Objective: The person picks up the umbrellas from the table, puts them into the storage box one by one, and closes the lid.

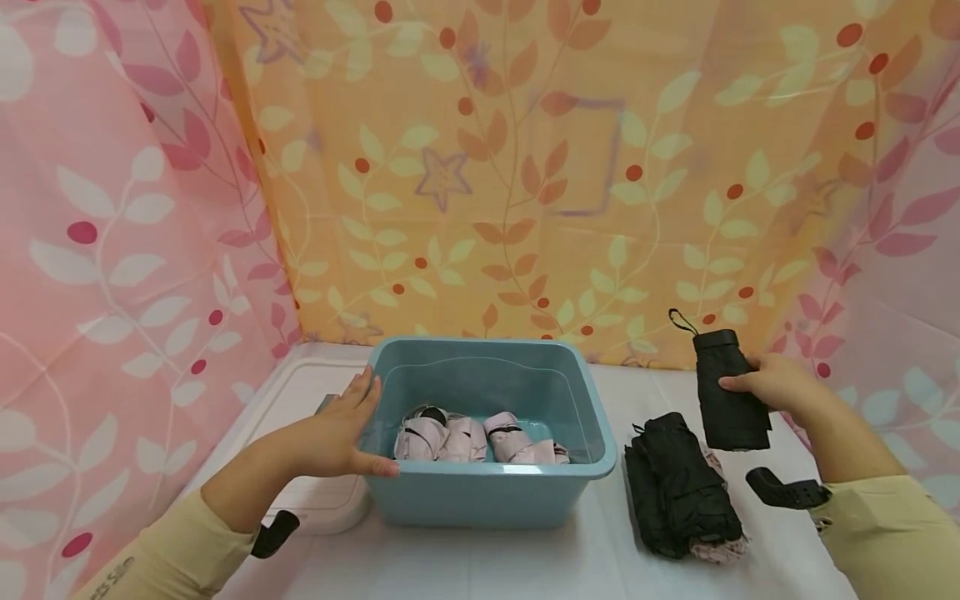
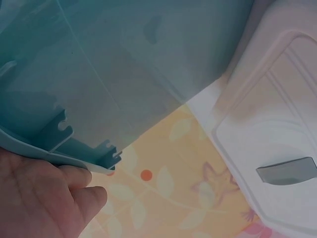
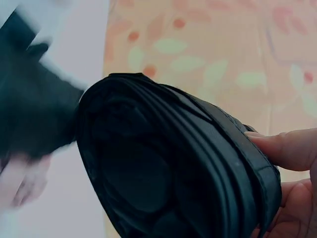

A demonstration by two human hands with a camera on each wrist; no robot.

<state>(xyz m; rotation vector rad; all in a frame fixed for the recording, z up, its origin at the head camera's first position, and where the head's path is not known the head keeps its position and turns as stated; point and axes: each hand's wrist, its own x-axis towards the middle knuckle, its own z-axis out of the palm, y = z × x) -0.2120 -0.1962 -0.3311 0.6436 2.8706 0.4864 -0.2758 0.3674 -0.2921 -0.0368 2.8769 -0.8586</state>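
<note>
A teal plastic bin (image 1: 495,346) stands mid-table with folded pink umbrellas (image 1: 450,437) inside. My left hand (image 1: 351,429) rests flat on the bin's near left corner, fingers straight along the left rim and thumb along the front rim. The left wrist view shows the bin wall (image 2: 124,59) and rim from below, with my left hand (image 2: 44,198) under the rim. My right hand (image 1: 759,385) grips a folded black umbrella (image 1: 723,392), held upright above the table at the right. That umbrella's end (image 3: 163,168) fills the right wrist view, with fingertips (image 3: 287,148) on its edge.
More folded black umbrellas (image 1: 678,487) lie in a pile right of the bin, one showing pink lining. A white lid (image 1: 300,392) lies flat under and left of the bin. Patterned curtains close off the back and both sides.
</note>
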